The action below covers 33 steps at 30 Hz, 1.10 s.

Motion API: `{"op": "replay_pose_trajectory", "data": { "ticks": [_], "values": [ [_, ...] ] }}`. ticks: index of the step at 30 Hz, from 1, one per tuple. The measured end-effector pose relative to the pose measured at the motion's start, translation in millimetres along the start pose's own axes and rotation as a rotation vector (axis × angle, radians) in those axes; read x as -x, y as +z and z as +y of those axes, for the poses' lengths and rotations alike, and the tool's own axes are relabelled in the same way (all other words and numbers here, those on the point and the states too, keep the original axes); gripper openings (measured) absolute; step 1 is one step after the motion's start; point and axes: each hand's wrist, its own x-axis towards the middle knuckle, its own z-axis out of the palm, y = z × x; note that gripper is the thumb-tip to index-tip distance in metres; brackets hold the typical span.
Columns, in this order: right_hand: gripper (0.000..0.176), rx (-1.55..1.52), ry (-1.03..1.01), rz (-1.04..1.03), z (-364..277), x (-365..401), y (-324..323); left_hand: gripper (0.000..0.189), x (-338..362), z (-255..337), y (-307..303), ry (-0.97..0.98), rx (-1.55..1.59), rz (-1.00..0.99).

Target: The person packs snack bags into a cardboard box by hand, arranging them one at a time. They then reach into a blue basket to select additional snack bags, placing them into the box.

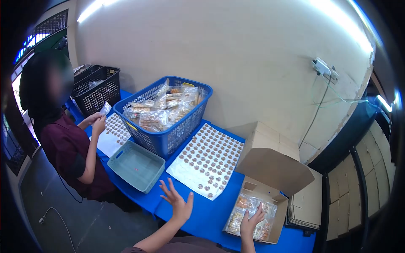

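Observation:
My left hand (177, 201) hovers open above the blue table (206, 215), fingers spread, holding nothing, just short of a white sheet (207, 160) covered with several round brown stickers. My right hand (252, 221) rests on clear plastic packets (249, 211) lying inside an open cardboard box (270, 185) at the table's near right. Its fingers lie flat on the packets; a grip is not evident.
A blue basket (166, 116) full of snack packets stands mid-table, with a pale green tray (136, 165) beside it. A co-worker (67, 143) at the left handles a small packet (105, 108) near a second sticker sheet (113, 134) and black baskets (96, 90). Flat cardboard stacks (306, 206) lie right.

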Motion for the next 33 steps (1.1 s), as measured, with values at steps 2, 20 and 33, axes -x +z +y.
{"op": "replay_pose_trajectory", "data": {
  "ticks": [2,20,33],
  "values": [
    [0.068,-0.111,0.098,-0.102,-15,-3,24,0.094,-28,-16,-29,-0.025,-0.003,0.073],
    [0.069,-0.400,-0.162,-0.383,-261,30,150,0.087,-148,-120,-161,-0.436,1.198,0.049],
    [0.071,-0.394,-0.301,-0.321,-318,-7,164,0.065,-199,-106,-164,-0.093,0.974,0.137]
  ]
}}
